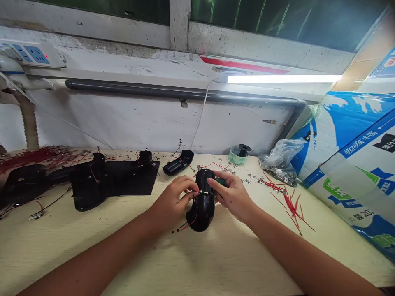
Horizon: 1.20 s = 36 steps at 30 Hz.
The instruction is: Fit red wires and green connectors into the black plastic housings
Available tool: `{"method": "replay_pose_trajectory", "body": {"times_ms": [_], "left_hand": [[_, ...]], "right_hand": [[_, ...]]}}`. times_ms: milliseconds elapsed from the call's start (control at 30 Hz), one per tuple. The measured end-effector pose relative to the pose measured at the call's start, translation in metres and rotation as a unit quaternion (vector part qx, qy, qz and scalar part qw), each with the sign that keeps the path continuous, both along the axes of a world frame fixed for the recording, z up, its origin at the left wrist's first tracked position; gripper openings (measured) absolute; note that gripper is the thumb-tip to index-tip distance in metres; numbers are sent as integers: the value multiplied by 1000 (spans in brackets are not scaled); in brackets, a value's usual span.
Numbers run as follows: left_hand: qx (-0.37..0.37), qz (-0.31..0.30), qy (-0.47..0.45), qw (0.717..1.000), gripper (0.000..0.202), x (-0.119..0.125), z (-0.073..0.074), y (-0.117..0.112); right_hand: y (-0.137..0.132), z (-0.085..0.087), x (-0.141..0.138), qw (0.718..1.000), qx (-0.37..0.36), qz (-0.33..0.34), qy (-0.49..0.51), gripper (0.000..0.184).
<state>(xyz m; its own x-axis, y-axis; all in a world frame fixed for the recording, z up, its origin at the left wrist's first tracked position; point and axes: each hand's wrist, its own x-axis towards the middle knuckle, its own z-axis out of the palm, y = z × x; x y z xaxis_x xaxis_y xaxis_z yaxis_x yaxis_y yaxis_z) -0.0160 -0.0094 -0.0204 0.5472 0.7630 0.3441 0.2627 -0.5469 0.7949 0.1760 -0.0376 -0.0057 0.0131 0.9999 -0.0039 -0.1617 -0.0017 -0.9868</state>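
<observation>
A curved, glossy black plastic housing is held above the table in front of me, with a metal strip across its middle. My right hand grips its upper right side, thumb on top and fingers behind. Something dark green shows between the right fingers; its kind is unclear. At the strip's left end, my left hand pinches a thin wire, its fingertips close to the housing. Red and black wires hang down the housing's left side. A similar curved black housing lies behind, with a wire standing up.
More black housings and a black mat lie left, near piled red wires. Right are loose red wires, a tape roll, a plastic bag of small metal parts and a large blue-and-white box.
</observation>
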Motion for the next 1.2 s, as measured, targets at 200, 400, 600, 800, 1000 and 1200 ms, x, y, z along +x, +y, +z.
{"method": "replay_pose_trajectory", "body": {"times_ms": [200, 400, 600, 800, 1000, 1200], "left_hand": [[-23, -14, 12, 1000, 14, 1, 2, 0], [-36, -27, 14, 999, 12, -1, 5, -3], [-65, -52, 33, 996, 9, -3, 7, -5], [-55, -55, 39, 996, 11, -2, 10, -4], [-82, -40, 45, 995, 13, -1, 8, -5], [-94, -22, 43, 994, 14, -1, 4, -4]], "right_hand": [[-3, 2, 0, 1000, -2, 13, -25, 56], [-1, -8, 1, 998, 10, 54, -19, 45], [-1, -11, 1, 997, 12, 55, -61, 40], [-1, -12, 2, 996, 12, 56, -71, 37], [-2, -10, 2, 991, 42, 84, -96, 30], [-1, -13, 2, 991, 32, 104, -76, 28]]}}
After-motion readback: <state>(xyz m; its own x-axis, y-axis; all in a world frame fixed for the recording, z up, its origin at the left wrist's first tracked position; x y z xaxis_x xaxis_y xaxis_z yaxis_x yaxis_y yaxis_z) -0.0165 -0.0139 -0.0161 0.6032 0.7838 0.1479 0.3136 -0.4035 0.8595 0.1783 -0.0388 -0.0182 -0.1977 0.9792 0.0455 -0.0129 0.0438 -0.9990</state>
